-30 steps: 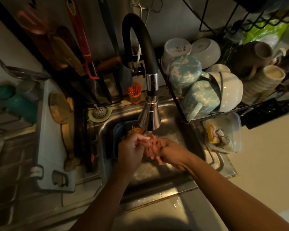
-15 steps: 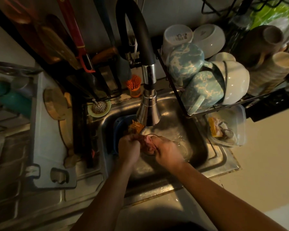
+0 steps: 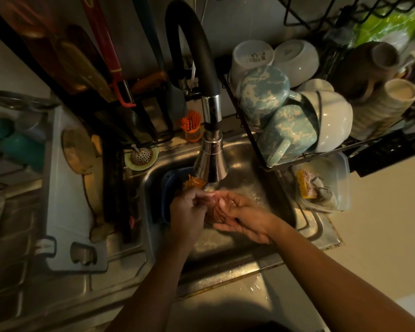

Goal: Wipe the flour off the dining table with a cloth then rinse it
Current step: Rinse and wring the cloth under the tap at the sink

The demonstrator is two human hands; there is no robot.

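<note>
Hands (image 3: 216, 212) meet under faucet (image 3: 211, 164), perhaps gripping cloth.

You stand in a home kitchen: a steel sink (image 3: 249, 159) under a black faucet (image 3: 201, 68), a rack of mugs (image 3: 264, 94) and bowls (image 3: 295, 58), utensils (image 3: 101, 44) hung on the wall.

**Bare forearms and hands, nothing worn**

Two forearms come in from the bottom edge, both bare from the edge up to the wrist; no sleeve or cuff shows on either. The left hand (image 3: 189, 212) and the right hand (image 3: 240, 216) are uncovered, without gloves. No ring, watch, bracelet or band can be made out on the fingers or wrists, though the dim light hides fine detail. One short, plain fingernail shows on the right hand. The skin near the fingers looks wet and glossy.
</note>
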